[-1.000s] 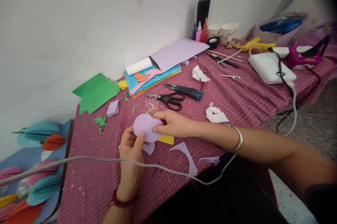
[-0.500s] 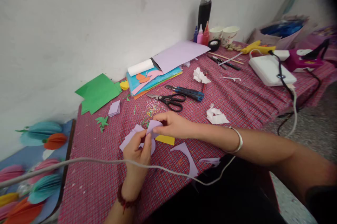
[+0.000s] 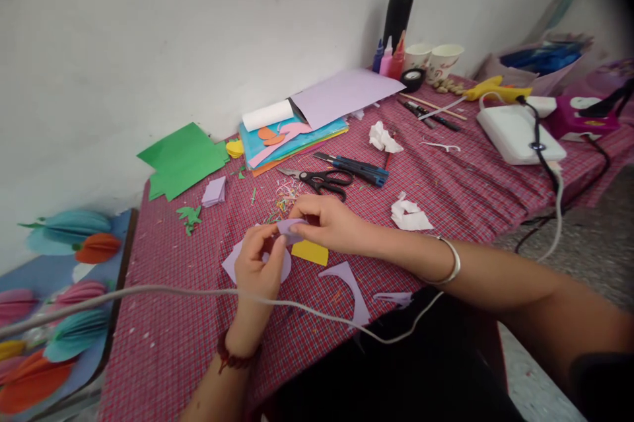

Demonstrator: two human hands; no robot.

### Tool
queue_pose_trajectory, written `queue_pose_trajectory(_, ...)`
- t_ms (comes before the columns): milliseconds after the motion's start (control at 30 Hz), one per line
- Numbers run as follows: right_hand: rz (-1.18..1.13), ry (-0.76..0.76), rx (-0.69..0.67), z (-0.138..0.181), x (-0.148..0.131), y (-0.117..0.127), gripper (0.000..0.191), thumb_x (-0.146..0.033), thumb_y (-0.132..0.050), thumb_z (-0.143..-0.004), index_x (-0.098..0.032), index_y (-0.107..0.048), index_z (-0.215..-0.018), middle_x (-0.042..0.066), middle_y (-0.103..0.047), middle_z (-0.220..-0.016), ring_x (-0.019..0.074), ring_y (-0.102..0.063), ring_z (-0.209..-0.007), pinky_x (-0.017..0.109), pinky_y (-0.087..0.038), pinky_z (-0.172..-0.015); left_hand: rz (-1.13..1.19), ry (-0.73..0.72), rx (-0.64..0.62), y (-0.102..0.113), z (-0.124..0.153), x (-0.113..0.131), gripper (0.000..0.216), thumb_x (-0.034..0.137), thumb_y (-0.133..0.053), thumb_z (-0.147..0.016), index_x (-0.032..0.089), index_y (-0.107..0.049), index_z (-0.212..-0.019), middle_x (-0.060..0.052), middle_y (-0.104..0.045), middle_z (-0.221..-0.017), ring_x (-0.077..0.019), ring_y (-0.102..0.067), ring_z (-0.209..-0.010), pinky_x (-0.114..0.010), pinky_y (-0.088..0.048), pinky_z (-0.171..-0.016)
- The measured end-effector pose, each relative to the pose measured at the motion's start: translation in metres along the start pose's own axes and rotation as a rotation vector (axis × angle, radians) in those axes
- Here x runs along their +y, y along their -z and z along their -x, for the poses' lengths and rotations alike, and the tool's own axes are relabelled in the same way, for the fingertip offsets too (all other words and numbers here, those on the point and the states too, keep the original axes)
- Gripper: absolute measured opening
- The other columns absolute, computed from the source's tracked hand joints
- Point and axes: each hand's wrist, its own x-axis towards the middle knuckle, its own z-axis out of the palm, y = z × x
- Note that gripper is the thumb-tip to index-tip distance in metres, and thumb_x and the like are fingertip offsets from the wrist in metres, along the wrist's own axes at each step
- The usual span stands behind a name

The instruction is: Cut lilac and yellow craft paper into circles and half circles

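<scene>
Between my two hands is a small piece of purple paper [image 3: 290, 228], which looks folded or bent. My left hand [image 3: 258, 263] pinches its left end with thumb and fingertips. From the right, my right hand [image 3: 324, 222] grips it, thumb in front and fingers curled behind. Under my left hand lie more purple paper pieces [image 3: 232, 262], partly covered by it. A yellow paper strip [image 3: 310, 253] sits just below my right hand. Curved purple offcuts [image 3: 352, 290] lie nearer the table's front edge.
Black scissors [image 3: 324, 179] and a blue utility knife [image 3: 359, 170] lie beyond my hands among paper shreds. A white cable [image 3: 317, 317] crosses in front of my left wrist. Green sheets [image 3: 183, 161], a small purple stack [image 3: 214, 191] and a yellow glue gun [image 3: 498, 90] are around.
The purple paper in my hands has tipped flatter, showing less of its face. My hands shifted slightly, and the camera view moved a little.
</scene>
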Motion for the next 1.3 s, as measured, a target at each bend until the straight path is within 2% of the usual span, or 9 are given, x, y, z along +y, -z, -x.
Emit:
queue_pose_trajectory(133,0.045,0.022,-0.027,0.001,0.003,-0.002,0.006,-0.016,-0.056,-0.082,-0.015,-0.057,-0.075,-0.001,-0.055,-0.073,0.0112,-0.05,-0.07,0.024,-0.038,-0.064,0.097,0.119,-0.038,0.001,0.001,0.003,0.008,0.027,-0.067,-0.078,0.019,-0.067,-0.079,0.0,-0.06,-0.077,-0.0122,-0.052,-0.07,-0.023,-0.042,-0.063)
queue_pose_trajectory(267,-0.054,0.003,0.007,0.001,0.006,-0.002,0.013,-0.014,-0.047,-0.086,-0.015,-0.056,-0.096,0.0,-0.056,-0.077,0.0109,-0.051,-0.068,0.023,-0.042,-0.062,0.479,0.434,0.004,-0.003,-0.001,0.011,0.016,0.025,-0.072,-0.072,0.017,-0.059,-0.065,0.005,-0.052,-0.057,-0.0064,-0.044,-0.05,-0.018,-0.035,-0.047)
queue_pose_trajectory(400,0.124,0.189,-0.002,0.0,0.006,-0.001,0.039,0.0,-0.046,-0.075,-0.017,-0.053,-0.109,0.006,-0.057,-0.101,0.0151,-0.055,-0.09,0.03,-0.046,-0.078,0.76,0.649,0.033,-0.003,-0.005,0.021,0.028,0.019,-0.076,-0.063,0.018,-0.061,-0.087,0.003,-0.061,-0.07,-0.0054,-0.047,-0.048,-0.015,-0.03,-0.037)
queue_pose_trajectory(500,0.27,0.342,-0.095,-0.001,0.008,-0.003,0.036,-0.002,-0.055,-0.074,-0.02,-0.058,-0.105,0.009,-0.055,-0.115,0.0203,-0.05,-0.11,0.038,-0.042,-0.093,0.792,0.679,0.023,-0.001,-0.007,0.022,0.042,0.018,-0.077,-0.062,0.019,-0.059,-0.1,0.004,-0.06,-0.067,-0.0048,-0.045,-0.044,-0.014,-0.03,-0.035)
queue_pose_trajectory(633,0.329,0.36,-0.019,-0.002,0.012,-0.006,0.011,-0.012,-0.056,-0.085,-0.019,-0.063,-0.087,0.006,-0.062,-0.095,0.0177,-0.056,-0.096,0.036,-0.043,-0.088,0.749,0.652,-0.05,0.001,-0.005,0.02,0.025,0.026,-0.07,-0.073,0.017,-0.06,-0.094,0.004,-0.056,-0.056,-0.0069,-0.046,-0.043,-0.015,-0.032,-0.036)
queue_pose_trajectory(800,0.312,0.258,0.029,-0.001,0.013,-0.006,0.009,-0.014,-0.056,-0.086,-0.016,-0.062,-0.081,0.003,-0.061,-0.08,0.0147,-0.056,-0.08,0.029,-0.043,-0.075,0.658,0.485,0.038,0.001,-0.002,0.019,0.018,0.033,-0.061,-0.082,0.016,-0.064,-0.081,0.005,-0.047,-0.05,-0.0061,-0.039,-0.043,-0.017,-0.031,-0.039)
queue_pose_trajectory(967,0.238,0.159,0.003,-0.002,0.013,-0.005,0.01,-0.012,-0.054,-0.083,-0.015,-0.06,-0.075,0.0,-0.055,-0.072,0.0118,-0.052,-0.071,0.024,-0.039,-0.067,0.496,0.302,0.053,0.003,-0.005,0.015,0.015,0.032,-0.066,-0.079,0.019,-0.068,-0.086,0.003,-0.056,-0.06,-0.0075,-0.047,-0.051,-0.018,-0.037,-0.046)
queue_pose_trajectory(1167,0.227,0.029,-0.073,-0.007,0.015,0.013,0.012,-0.013,-0.052,-0.079,-0.015,-0.052,-0.067,-0.003,-0.049,-0.065,0.0097,-0.043,-0.061,0.023,-0.031,-0.059,0.051,0.137,-0.201,0.009,-0.038,0.028,0.014,0.023,-0.073,-0.069,0.019,-0.07,-0.082,0.0,-0.062,-0.066,-0.01,-0.052,-0.057,-0.02,-0.039,-0.05)
queue_pose_trajectory(1300,0.006,0.009,-0.027,-0.011,0.013,0.025,0.015,-0.021,-0.06,-0.077,-0.016,-0.05,-0.067,-0.004,-0.046,-0.066,0.0097,-0.043,-0.062,0.023,-0.033,-0.059,0.199,0.196,-0.206,-0.001,-0.049,0.039,0.01,0.023,-0.071,-0.072,0.017,-0.065,-0.067,0.002,-0.058,-0.057,-0.0081,-0.048,-0.05,-0.018,-0.037,-0.046)
